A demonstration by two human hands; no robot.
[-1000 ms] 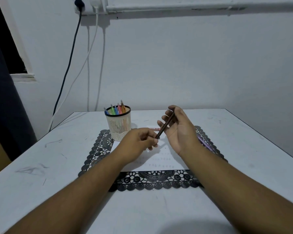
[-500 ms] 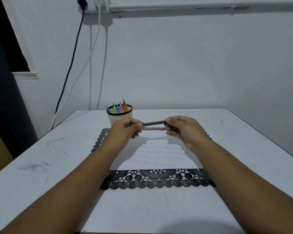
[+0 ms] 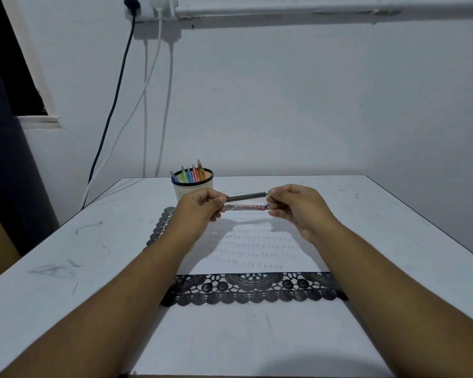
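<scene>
Both grips were clamped on a dark pen (image 3: 246, 197): left hand (image 3: 200, 207) pinched one end, right hand (image 3: 295, 207) the other, holding it level above the paper (image 3: 257, 257)

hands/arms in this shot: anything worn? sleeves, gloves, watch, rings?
Nothing worn that shows. The left hand and right hand are bare: no gloves, no rings. No watch or band on either wrist. The left forearm and right forearm are uncovered down to the frame's lower edge, so no sleeve is in view. No markings or cables on them.
</scene>
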